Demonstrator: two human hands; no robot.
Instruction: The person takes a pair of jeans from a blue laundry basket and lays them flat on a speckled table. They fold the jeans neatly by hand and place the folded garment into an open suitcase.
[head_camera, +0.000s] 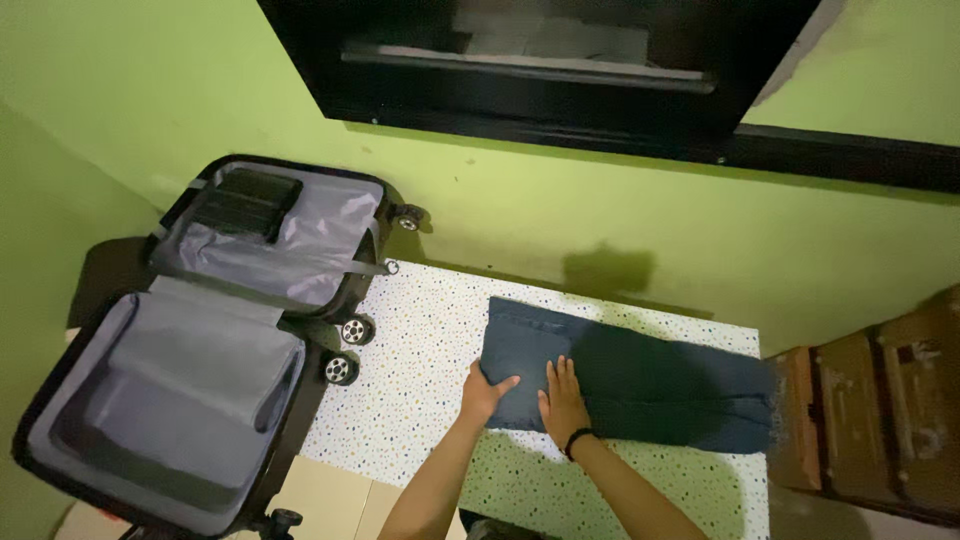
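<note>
A pair of dark blue jeans (640, 380) lies folded lengthwise on a white speckled mat (420, 390) on the floor. My left hand (484, 392) grips the near left corner of the jeans at the waist end. Flat on the cloth just to its right rests my right hand (562, 400), fingers together, with a dark band on the wrist. Both forearms reach in from the bottom edge.
An open black suitcase (190, 340) with grey lining lies to the left, its wheels (340, 368) beside the mat. A green wall rises behind, with a dark cabinet (540, 70) above. Brown wooden boxes (870, 420) stand at the right.
</note>
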